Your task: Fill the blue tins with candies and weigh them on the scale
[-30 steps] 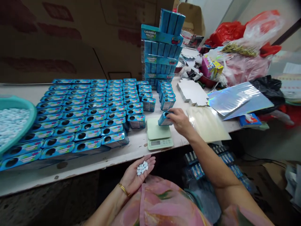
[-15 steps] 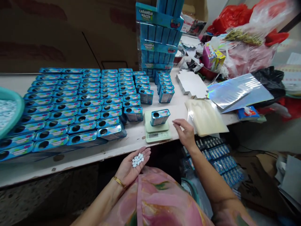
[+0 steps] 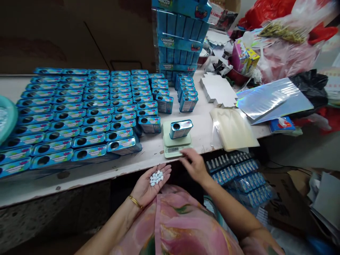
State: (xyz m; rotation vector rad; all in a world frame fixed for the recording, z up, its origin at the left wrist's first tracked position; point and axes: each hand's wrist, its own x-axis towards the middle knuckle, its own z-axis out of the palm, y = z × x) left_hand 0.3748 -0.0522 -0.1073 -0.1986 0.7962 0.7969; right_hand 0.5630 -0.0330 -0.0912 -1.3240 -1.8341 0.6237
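Note:
My left hand (image 3: 143, 186) is held palm up below the table edge, fingers stretched out. Several small white candies (image 3: 156, 177) lie in its palm. Past them, a pale green digital scale (image 3: 168, 141) sits near the front of the table. On its platform stands a blue tin (image 3: 181, 129) with a dark round hole in its top. My right hand (image 3: 196, 164) is just in front of the scale's right corner, fingers apart and slightly blurred, with nothing visible in it. Whether a fingertip touches the scale, I cannot tell.
Rows of blue tins (image 3: 91, 120) fill the left of the table, beside a teal basin (image 3: 12, 122). Behind the scale rises a stack of blue display boxes (image 3: 180, 42). White cardboard (image 3: 217, 89) and clear plastic sheets (image 3: 233, 129) lie to the right.
My right hand has moved left and toward me, from beside the scale to its front corner. My left hand keeps the candies in its palm. The view has shifted slightly.

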